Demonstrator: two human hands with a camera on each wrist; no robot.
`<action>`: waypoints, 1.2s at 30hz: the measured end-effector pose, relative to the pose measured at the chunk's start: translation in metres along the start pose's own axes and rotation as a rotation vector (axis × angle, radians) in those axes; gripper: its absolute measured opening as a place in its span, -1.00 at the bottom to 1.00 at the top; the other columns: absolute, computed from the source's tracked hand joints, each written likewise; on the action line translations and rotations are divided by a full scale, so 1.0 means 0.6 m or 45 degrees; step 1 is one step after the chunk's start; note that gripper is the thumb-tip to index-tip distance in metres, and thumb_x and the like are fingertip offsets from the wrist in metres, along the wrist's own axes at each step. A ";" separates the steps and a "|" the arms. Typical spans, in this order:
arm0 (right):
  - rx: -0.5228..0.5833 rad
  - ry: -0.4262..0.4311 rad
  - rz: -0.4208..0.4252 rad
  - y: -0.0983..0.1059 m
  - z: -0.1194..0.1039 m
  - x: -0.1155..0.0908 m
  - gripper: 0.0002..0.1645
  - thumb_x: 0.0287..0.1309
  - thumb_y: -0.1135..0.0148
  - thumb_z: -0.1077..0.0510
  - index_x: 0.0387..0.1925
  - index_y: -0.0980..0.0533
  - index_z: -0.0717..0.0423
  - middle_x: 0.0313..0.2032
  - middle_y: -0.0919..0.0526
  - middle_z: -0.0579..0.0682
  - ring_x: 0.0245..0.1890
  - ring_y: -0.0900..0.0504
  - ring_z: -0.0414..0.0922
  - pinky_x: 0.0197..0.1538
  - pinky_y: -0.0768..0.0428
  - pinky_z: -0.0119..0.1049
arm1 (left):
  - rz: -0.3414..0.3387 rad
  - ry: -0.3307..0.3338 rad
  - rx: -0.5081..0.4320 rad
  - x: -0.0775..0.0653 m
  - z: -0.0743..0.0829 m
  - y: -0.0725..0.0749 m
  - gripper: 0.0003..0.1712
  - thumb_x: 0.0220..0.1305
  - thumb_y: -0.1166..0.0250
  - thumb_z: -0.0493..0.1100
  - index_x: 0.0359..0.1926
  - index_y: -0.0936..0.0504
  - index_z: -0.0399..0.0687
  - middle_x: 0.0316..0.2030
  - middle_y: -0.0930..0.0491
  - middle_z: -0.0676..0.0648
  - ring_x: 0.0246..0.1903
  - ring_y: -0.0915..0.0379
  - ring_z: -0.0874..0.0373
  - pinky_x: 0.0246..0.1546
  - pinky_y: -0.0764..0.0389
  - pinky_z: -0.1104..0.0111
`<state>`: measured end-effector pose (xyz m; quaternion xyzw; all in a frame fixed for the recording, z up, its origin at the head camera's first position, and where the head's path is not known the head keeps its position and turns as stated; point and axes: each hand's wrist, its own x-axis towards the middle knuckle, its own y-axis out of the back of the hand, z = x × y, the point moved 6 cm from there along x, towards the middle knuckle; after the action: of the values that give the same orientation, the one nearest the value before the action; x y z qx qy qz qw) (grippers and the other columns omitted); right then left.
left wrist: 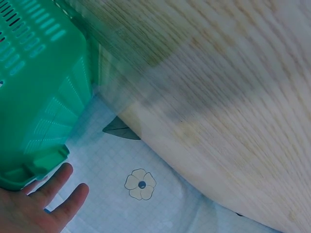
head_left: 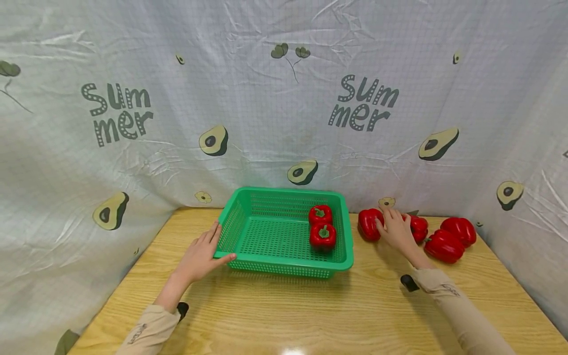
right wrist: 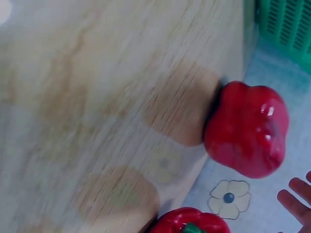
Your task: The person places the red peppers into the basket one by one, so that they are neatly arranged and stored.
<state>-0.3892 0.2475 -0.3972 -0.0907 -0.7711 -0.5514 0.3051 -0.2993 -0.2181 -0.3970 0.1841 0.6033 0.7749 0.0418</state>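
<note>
Fingers of my left hand lie straight against the near left corner of the green perforated plastic basket, steadying it on the pale wooden bench; two glossy red bell peppers sit inside at its right. My right hand reaches, fingers loosely spread and grasping nothing, touching the nearest loose red pepper just right of the basket.

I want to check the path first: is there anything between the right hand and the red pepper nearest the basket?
Nothing visible. The right hand is already at the red pepper, fingers spread beside it. Another pepper lies on the hand's far side, away from the green basket, not in the path.
</note>
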 end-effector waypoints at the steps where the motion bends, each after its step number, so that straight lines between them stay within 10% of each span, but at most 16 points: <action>1: -0.002 -0.011 -0.024 -0.005 0.003 0.002 -0.47 0.12 -0.06 0.17 0.10 -0.31 0.36 0.02 -0.43 0.32 0.02 -0.36 0.22 -0.01 -0.13 0.20 | -0.001 0.001 -0.002 0.000 0.000 0.000 0.07 0.10 -0.06 0.34 0.33 0.05 -0.37 0.35 0.10 -0.31 0.26 -0.03 -0.27 0.16 -0.18 -0.09; 36: -0.129 -0.129 -0.269 -0.076 0.032 0.027 -0.39 0.25 0.12 -0.13 0.17 -0.20 0.18 0.11 -0.30 0.25 0.08 -0.24 0.27 -0.01 -0.09 0.27 | -0.006 0.005 0.027 0.004 0.000 0.001 0.08 0.10 -0.04 0.35 0.34 0.07 -0.36 0.36 0.12 -0.30 0.26 -0.03 -0.27 0.12 -0.21 -0.11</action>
<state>-0.4309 0.2444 -0.4284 -0.0520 -0.7620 -0.6133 0.2011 -0.3012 -0.2177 -0.3958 0.1816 0.6120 0.7687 0.0403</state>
